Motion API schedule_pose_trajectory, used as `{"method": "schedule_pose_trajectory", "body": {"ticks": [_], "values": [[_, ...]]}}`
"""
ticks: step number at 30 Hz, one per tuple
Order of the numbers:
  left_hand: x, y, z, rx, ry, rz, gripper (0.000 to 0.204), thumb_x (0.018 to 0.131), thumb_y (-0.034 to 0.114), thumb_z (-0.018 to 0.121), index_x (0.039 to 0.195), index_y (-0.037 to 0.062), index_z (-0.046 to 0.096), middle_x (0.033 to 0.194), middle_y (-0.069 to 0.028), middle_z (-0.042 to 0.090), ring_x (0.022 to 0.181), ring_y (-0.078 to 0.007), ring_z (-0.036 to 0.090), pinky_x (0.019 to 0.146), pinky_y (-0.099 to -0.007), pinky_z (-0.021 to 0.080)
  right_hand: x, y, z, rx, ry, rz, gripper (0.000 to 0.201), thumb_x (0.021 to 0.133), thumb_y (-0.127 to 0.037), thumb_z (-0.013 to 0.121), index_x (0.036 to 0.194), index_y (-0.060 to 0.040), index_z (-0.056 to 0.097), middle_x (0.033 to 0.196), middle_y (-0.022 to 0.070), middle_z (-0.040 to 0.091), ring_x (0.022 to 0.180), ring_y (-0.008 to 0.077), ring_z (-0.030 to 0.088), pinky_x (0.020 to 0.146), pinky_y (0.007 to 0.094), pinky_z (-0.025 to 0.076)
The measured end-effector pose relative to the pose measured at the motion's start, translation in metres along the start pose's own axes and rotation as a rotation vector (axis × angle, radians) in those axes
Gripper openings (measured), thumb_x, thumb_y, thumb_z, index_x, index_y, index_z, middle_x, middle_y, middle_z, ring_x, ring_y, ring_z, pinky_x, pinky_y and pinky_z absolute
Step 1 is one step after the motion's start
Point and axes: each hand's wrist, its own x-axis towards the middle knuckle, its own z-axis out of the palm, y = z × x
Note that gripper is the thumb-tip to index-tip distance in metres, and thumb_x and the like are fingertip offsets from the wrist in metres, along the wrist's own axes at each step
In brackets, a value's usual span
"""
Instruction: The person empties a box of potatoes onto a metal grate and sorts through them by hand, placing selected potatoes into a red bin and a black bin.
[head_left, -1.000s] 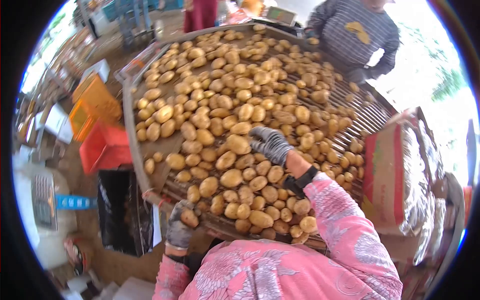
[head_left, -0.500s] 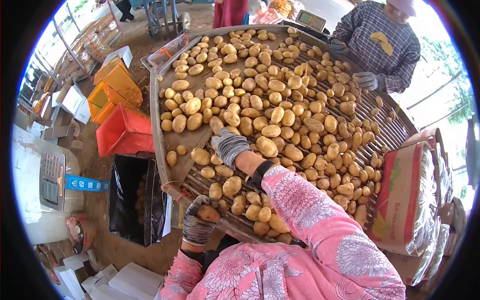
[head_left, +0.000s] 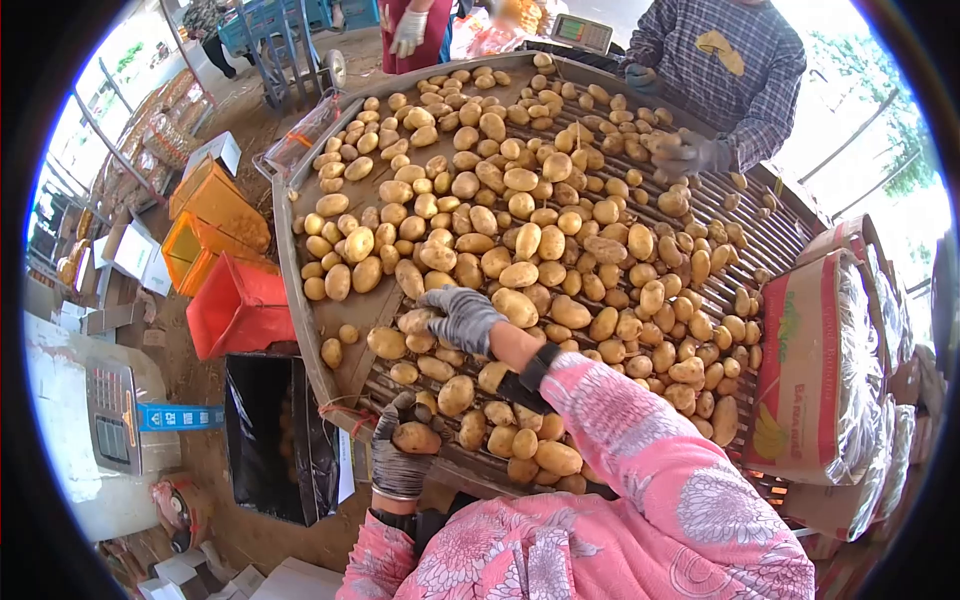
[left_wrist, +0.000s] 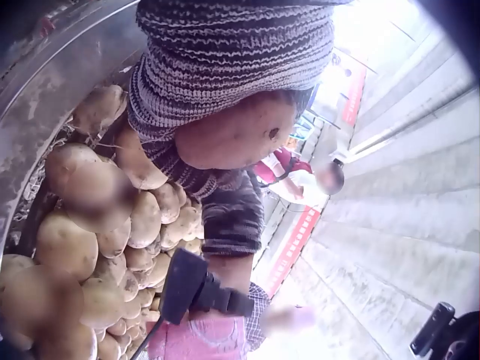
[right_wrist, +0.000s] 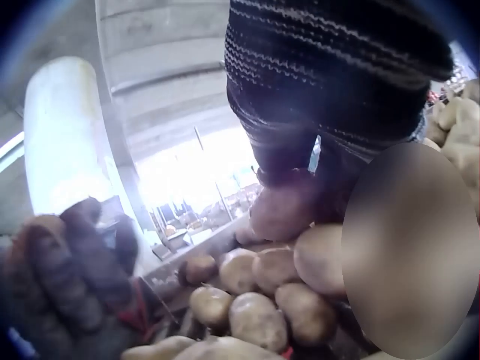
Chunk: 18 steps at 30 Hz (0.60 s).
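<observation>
My left hand [head_left: 400, 462], in a grey striped knit glove, grips a potato [head_left: 415, 437] at the front left edge of the sorting table [head_left: 322, 375]. That potato [left_wrist: 236, 135] shows under the curled glove fingers in the left wrist view. Farther in, my right hand [head_left: 463, 318], gloved the same way, reaches over the pile with its fingers around another potato [head_left: 414, 322]. In the right wrist view this potato [right_wrist: 281, 214] sits at the fingertips, low over its neighbours. Many loose potatoes [head_left: 520, 274] of mixed sizes surround the right hand.
A black-lined box [head_left: 270, 440], a red crate [head_left: 238, 305] and an orange crate [head_left: 190, 245] stand left of the table. At right is a banana carton [head_left: 800, 370]. Across the slatted surface, another person's gloved hand [head_left: 690, 153] is over potatoes. A scale [head_left: 115, 425] stands far left.
My right hand has moved left from mid-pile to a potato near the left side and gripped it. The left hand keeps its potato. The other person's hand has shifted over the potatoes.
</observation>
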Motion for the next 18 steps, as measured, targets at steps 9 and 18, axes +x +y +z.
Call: {"method": "schedule_pose_trajectory", "body": {"ticks": [9, 18], "values": [[0.010, -0.002, 0.014, 0.208, 0.009, -0.115, 0.053, 0.079, 0.027, 0.062, 0.122, -0.0012, 0.049, 0.115, -0.0189, 0.059, 0.103, -0.0317, 0.060, 0.087, -0.0438, 0.053, -0.032, -0.004, -0.038, 0.115, -0.078, -0.384, 0.031, 0.085, -0.023, 0.063, 0.110, -0.0045, 0.061, 0.105, 0.0165, 0.063, 0.095, 0.0326, 0.062, 0.082, 0.0397, 0.050], [-0.009, 0.005, -0.009, 0.279, -0.045, -0.046, 0.055, 0.078, 0.023, 0.057, 0.126, -0.0008, 0.048, 0.117, -0.0159, 0.058, 0.104, -0.0254, 0.059, 0.095, -0.0335, 0.047, 0.047, 0.042, -0.065, -0.726, 0.037, 0.141, 0.029, 0.086, -0.028, 0.053, 0.111, -0.0150, 0.056, 0.131, 0.0190, 0.045, 0.106, 0.0379, 0.056, 0.092, 0.0525, 0.041]]}}
